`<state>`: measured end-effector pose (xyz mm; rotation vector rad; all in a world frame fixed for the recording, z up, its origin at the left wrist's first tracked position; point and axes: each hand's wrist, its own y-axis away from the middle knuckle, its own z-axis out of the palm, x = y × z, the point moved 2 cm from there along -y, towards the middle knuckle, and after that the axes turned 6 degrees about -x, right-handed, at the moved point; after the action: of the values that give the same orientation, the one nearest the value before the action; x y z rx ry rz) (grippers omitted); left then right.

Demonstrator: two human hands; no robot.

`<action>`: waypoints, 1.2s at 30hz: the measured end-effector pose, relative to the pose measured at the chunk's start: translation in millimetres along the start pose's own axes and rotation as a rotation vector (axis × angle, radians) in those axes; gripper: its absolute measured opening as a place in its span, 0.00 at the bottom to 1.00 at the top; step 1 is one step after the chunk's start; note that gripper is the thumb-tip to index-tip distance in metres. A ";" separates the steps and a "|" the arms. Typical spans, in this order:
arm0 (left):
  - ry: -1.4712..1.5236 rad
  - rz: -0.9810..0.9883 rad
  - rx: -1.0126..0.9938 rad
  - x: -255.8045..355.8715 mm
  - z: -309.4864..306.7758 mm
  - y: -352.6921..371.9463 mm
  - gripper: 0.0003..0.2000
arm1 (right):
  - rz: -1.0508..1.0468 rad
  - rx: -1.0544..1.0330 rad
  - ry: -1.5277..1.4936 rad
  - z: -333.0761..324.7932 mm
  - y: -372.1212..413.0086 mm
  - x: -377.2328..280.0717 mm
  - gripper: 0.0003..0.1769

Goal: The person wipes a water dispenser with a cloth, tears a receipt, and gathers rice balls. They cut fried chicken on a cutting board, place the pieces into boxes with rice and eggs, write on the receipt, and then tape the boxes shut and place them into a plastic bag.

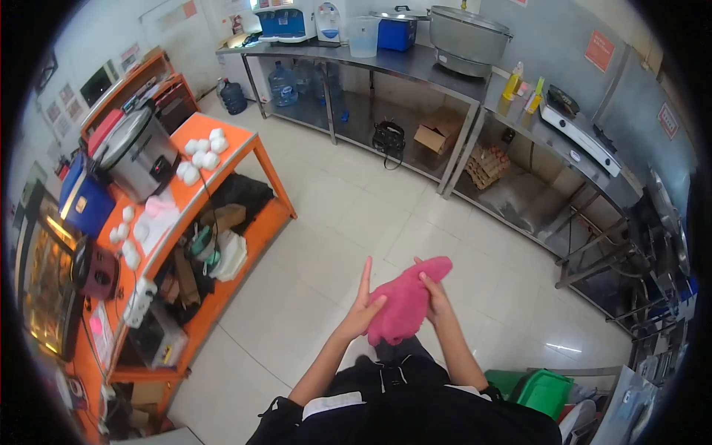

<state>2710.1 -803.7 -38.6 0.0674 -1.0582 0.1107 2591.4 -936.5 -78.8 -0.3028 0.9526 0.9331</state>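
Observation:
A pink cloth hangs bunched between both hands in front of the body, above the tiled floor. My left hand pinches its left edge with the thumb, while the index finger points up and away from it. On the other side, my right hand grips the upper right part of the cloth, thumb on top and the other fingers mostly hidden behind it.
An orange table at left bears a large cooker, white rolled items and a power strip. Steel counters line the back and right, with a gas stove. A green bin stands lower right.

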 end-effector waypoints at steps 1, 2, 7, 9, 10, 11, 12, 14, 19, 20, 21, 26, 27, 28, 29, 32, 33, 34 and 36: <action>-0.007 -0.007 -0.001 7.4 -22.3 -25.2 0.38 | -0.003 0.001 -0.010 -6.0 -27.8 -5.6 0.25; -0.272 0.050 0.006 15.3 -42.8 -51.5 0.38 | 0.127 0.023 -0.180 -11.6 -55.7 -9.1 0.24; -0.347 0.080 -0.019 56.7 -148.5 -178.0 0.37 | 0.635 0.010 -0.209 -35.0 -225.0 6.9 0.20; -0.756 0.012 -0.015 82.2 -196.3 -221.0 0.38 | 0.638 -0.004 -0.180 -35.0 -296.6 -5.8 0.20; -0.771 0.034 0.033 105.8 -214.8 -241.7 0.38 | 0.645 -0.002 -0.155 -22.2 -341.3 -19.0 0.20; -0.786 0.102 0.094 127.2 -229.0 -253.5 0.39 | 0.419 -0.061 -0.034 -9.5 -376.8 -34.8 0.21; -0.793 0.154 0.162 147.3 -241.1 -258.0 0.40 | 0.244 -0.194 -0.020 -0.4 -414.8 -48.7 0.23; -0.520 0.138 0.296 189.0 -264.0 -270.3 0.41 | 0.052 -0.172 -0.255 46.9 -471.8 -72.5 0.30; 0.018 0.330 0.456 204.8 -374.1 -338.1 0.43 | 0.518 -0.288 -0.517 111.2 -586.6 -26.5 0.44; 0.044 0.365 0.518 196.8 -404.1 -351.0 0.44 | 0.637 -0.311 -0.590 120.0 -614.7 -14.7 0.47; 0.072 0.398 0.578 206.1 -427.6 -364.2 0.44 | 0.655 -0.369 -0.631 135.0 -640.8 -22.5 0.44; 0.057 0.309 0.618 289.9 -536.3 -440.0 0.44 | 0.435 -0.373 -0.379 180.8 -799.9 -15.2 0.34; 0.033 0.339 0.495 302.0 -562.7 -460.5 0.43 | 0.440 -0.392 -0.435 186.1 -828.8 -16.9 0.34; 0.012 0.369 0.370 315.0 -586.7 -483.0 0.43 | 0.446 -0.409 -0.485 189.2 -859.5 -20.7 0.33; -0.021 0.336 0.334 335.1 -609.8 -498.8 0.43 | 0.407 -0.391 -0.514 190.5 -892.5 -25.9 0.31; -0.241 0.198 0.288 362.1 -687.8 -537.9 0.45 | 0.297 -0.337 -0.536 190.7 -976.2 -55.1 0.27; -0.326 0.180 0.291 380.2 -703.0 -548.2 0.43 | 0.307 -0.329 -0.547 190.2 -1007.1 -63.9 0.27; -0.325 0.165 0.299 393.9 -721.8 -555.8 0.43 | 0.328 -0.350 -0.467 188.0 -1037.5 -72.6 0.23; -0.542 0.041 0.252 413.0 -760.4 -573.6 0.36 | 0.360 -0.372 -0.388 203.9 -1092.7 -75.1 0.20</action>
<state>3639.4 -1266.2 -51.4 0.3178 -1.5824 0.2731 3552.6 -1499.8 -79.0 -0.2533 0.4772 1.4445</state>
